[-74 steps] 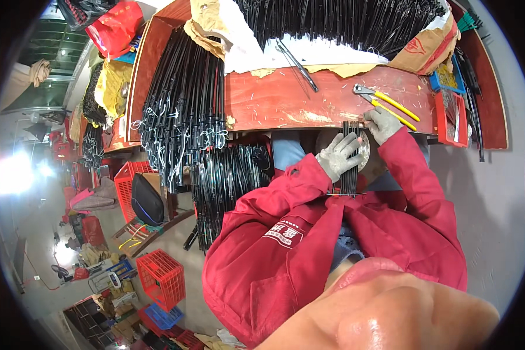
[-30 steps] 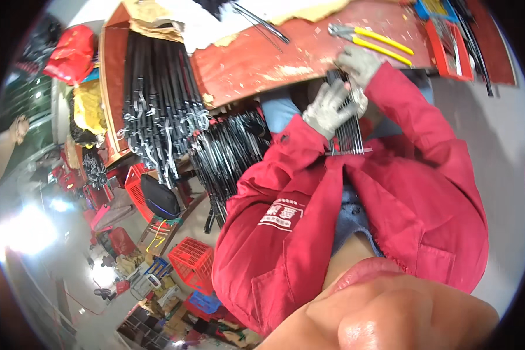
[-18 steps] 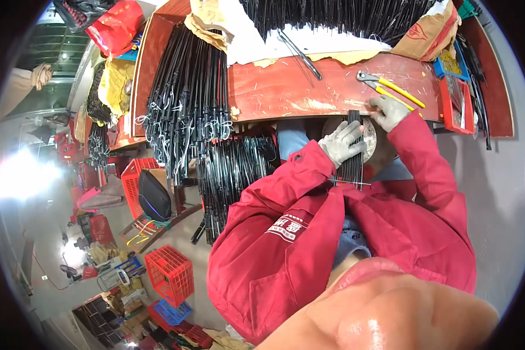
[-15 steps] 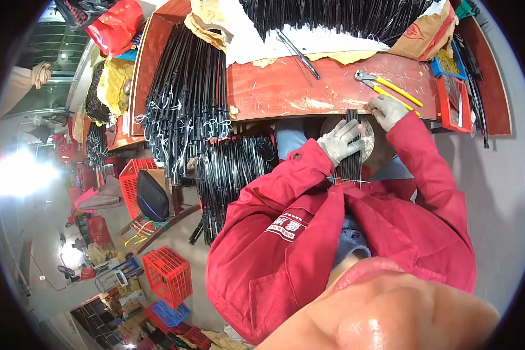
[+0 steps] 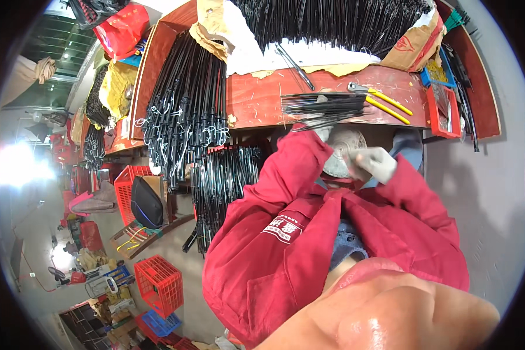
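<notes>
My left hand (image 5: 323,129), in a pale work glove, grips a bundle of thin black rods (image 5: 345,106). The bundle lies crosswise over the table's near edge, its loose ends fanned out; it partly hides the fingers. Closer to my body, my gloved right hand (image 5: 378,164) is apart from the rods, over a round pale disc-like surface (image 5: 345,146). Its fingers look bent but are smeared by motion. Beyond the bundle, yellow-handled cutting pliers (image 5: 389,108) rest on the table.
The red table (image 5: 254,96) has raised side boards. A dark slim tool (image 5: 296,67) lies near a large pile of black rods (image 5: 332,23) on paper. Hanging bundles with white ties (image 5: 184,111) are at left. A red bin (image 5: 443,108) stands right; a red crate (image 5: 158,284) is on the floor.
The rod bundle has turned from upright to crosswise and risen onto the table edge with my left hand. My right hand has drawn back from the table edge toward my body.
</notes>
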A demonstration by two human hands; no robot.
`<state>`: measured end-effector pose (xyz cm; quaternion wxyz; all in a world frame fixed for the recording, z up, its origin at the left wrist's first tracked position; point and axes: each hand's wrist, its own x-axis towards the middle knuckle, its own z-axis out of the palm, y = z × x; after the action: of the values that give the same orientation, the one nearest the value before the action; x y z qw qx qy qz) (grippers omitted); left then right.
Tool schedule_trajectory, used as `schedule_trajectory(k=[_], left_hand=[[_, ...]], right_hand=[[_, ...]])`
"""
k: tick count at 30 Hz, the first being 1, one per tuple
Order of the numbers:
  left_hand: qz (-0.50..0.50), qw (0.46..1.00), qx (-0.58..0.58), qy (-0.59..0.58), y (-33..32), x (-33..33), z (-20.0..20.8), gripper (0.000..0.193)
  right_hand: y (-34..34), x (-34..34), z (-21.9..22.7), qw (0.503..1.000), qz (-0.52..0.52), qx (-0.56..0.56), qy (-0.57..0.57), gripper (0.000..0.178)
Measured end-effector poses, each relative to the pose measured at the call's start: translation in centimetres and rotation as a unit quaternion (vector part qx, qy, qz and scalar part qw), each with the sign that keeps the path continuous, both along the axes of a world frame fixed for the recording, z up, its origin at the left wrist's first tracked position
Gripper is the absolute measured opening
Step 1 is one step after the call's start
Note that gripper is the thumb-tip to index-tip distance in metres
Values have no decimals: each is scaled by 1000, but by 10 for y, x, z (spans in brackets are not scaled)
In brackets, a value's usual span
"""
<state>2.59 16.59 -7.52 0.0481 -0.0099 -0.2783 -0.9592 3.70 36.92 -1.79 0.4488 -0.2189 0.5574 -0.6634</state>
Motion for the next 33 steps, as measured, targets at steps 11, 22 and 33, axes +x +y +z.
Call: schedule_trajectory(k=[11, 22, 33], left_hand=[[75, 853, -517, 20, 71, 33, -45, 32], [237, 918, -310, -69, -3, -27, 76, 23], [272, 926, -256, -51, -3, -27, 63, 14]], right_hand=[[-85, -99, 42, 937, -276, -180, -117, 26], [-79, -118, -3, 956, -177, -35, 231, 29], [-73, -119, -17, 974, -81, 15, 213, 39]])
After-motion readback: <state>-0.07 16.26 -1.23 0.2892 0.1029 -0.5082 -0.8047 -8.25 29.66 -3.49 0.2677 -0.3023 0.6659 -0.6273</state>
